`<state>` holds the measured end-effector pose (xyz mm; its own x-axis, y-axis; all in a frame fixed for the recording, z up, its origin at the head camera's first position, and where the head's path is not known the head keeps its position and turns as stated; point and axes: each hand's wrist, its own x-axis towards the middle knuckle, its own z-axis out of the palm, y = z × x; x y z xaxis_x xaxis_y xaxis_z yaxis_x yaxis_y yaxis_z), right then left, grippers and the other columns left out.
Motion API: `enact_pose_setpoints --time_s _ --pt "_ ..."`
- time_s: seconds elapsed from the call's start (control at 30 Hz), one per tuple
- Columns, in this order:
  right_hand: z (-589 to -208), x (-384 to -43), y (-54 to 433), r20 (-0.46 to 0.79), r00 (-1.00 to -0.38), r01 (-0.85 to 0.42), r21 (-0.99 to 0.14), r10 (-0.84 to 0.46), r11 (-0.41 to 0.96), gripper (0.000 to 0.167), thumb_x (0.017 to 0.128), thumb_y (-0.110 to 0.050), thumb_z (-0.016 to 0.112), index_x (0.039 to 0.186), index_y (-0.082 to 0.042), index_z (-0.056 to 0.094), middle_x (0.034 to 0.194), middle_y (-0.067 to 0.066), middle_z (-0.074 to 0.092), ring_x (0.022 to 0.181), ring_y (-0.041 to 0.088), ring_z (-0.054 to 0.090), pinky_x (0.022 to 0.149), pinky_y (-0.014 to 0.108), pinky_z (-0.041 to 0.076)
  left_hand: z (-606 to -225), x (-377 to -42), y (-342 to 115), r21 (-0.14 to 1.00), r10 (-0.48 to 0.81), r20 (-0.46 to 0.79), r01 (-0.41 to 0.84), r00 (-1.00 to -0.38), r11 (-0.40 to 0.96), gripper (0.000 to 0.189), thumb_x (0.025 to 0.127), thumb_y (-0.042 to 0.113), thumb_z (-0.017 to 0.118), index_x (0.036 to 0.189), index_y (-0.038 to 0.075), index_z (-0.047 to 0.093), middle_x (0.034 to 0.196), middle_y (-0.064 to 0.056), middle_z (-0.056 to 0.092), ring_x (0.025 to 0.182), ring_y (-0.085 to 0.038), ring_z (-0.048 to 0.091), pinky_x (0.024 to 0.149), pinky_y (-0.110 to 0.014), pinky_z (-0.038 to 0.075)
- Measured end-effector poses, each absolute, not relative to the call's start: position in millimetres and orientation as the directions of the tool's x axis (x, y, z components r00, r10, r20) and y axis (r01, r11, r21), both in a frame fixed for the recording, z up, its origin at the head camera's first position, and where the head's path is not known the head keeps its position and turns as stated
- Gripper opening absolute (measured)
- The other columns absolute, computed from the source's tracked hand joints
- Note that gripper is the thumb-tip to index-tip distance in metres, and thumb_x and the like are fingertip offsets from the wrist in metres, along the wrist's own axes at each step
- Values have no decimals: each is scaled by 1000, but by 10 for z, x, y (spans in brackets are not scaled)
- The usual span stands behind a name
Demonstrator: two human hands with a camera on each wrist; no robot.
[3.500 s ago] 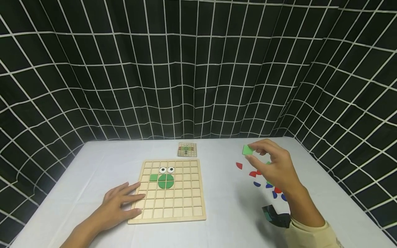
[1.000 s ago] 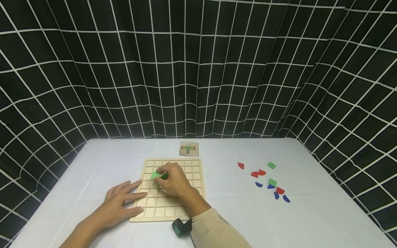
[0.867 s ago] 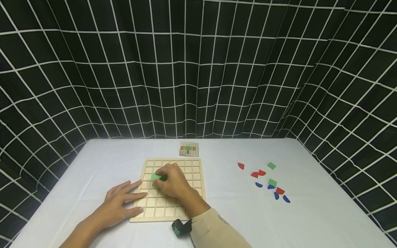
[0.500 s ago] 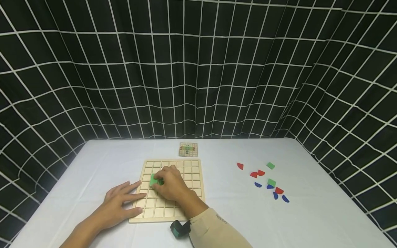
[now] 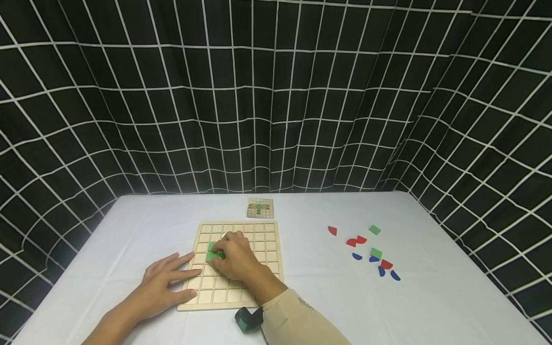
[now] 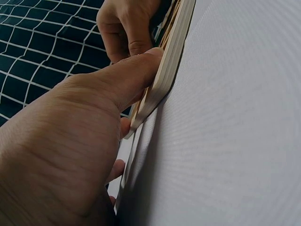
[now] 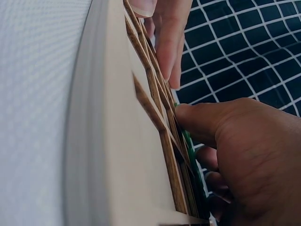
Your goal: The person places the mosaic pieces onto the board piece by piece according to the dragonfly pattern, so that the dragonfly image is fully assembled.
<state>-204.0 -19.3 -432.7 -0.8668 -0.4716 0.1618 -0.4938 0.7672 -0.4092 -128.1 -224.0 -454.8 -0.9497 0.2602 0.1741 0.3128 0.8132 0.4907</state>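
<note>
My left hand [image 5: 166, 287] lies with spread fingers on the left edge of a wooden grid board [image 5: 260, 297]; in the left wrist view its thumb [image 6: 136, 70] rests on the frame. With curled fingers, my right hand [image 5: 237, 256] pinches a light green square tile [image 5: 211, 257] at a cell in the board's upper left part. Just above it sits another green square tile [image 5: 211, 245]. A bit of dark green piece [image 5: 222, 255] shows beside the fingers; the hand hides the rest and the eye pieces. From the right wrist view, the thumb [image 7: 197, 117] is down at the grid.
A small pattern card [image 5: 260, 208] lies behind the board. On the right of the white table are loose pieces: green squares [image 5: 375, 230], red quarter circles [image 5: 332, 231] and several blue half-circle pieces [image 5: 357, 256]. A black grid-lined curtain [image 5: 271, 105] surrounds the table.
My right hand has carried the green square tile from the right side to the board, then moved it down from the upper green tile to the cell below. The left hand stays put.
</note>
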Motion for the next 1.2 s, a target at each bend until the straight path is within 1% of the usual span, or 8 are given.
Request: enact_pose_setpoints --time_s 0.13,0.3,0.43,0.57,0.73,0.9,1.07,1.2 --pt "-4318 -2037 -190 155 -865 -496 -412 -478 764 25 80 -44 69 102 -31 69 97 -15 54 88 3 41 73 18 38 -4541 -1277 -2240 493 261 181 317 -948 810 43 74 57 68 113 40 65 143 -1 45 134 -38 29 104 -62 13" --pt "-4226 -2005 -151 192 -856 -508 -491 -481 708 26 82 -37 69 105 -25 69 100 -11 58 88 5 42 73 18 41 -4564 -1287 -2241 489 269 199 333 -943 807 43 74 56 68 113 40 65 143 0 45 134 -38 29 104 -62 13" --pt "-4074 -1957 -98 218 -848 -512 -569 -483 643 27 83 -34 68 108 -22 69 104 -9 59 95 7 46 78 19 45 -4568 -1291 -2243 484 276 202 341 -939 806 43 74 57 67 114 40 64 144 0 45 134 -38 29 104 -62 12" --pt "-3875 -1898 -18 260 -831 -537 -605 -492 588 27 83 -31 69 108 -23 68 105 -11 59 101 8 50 82 21 46 -4553 -1285 -2248 482 278 204 343 -939 806 42 75 56 67 113 41 64 144 1 45 134 -37 29 104 -62 12" --pt "-3584 -1811 147 390 -768 -632 -594 -509 498 25 83 -27 69 107 -21 68 103 -9 61 99 7 54 83 23 47 -4548 -1286 -2259 480 276 214 347 -937 806 41 75 55 68 113 40 65 143 -1 46 134 -37 30 103 -62 13" --pt "-3362 -1728 359 523 -694 -715 -584 -496 385 22 81 -20 71 103 -18 68 98 -6 61 98 6 54 86 27 48 -4561 -1297 -2260 477 265 209 334 -942 813 42 74 56 68 113 38 66 143 0 46 134 -37 30 104 -61 13" --pt "-3243 -1706 588 624 -620 -783 -536 -476 316 23 79 -14 71 102 -15 68 100 -6 61 102 7 53 90 29 47 -4573 -1312 -2265 478 266 215 339 -939 810 43 74 55 69 113 37 66 143 0 46 134 -36 30 104 -60 14" --pt "-3192 -1729 798 680 -569 -822 -495 -463 284 25 79 -11 71 104 -13 68 102 -3 63 106 13 54 91 30 47 -4579 -1307 -2268 479 270 221 346 -937 807 44 74 54 69 113 35 66 142 0 46 134 -37 30 104 -59 14"
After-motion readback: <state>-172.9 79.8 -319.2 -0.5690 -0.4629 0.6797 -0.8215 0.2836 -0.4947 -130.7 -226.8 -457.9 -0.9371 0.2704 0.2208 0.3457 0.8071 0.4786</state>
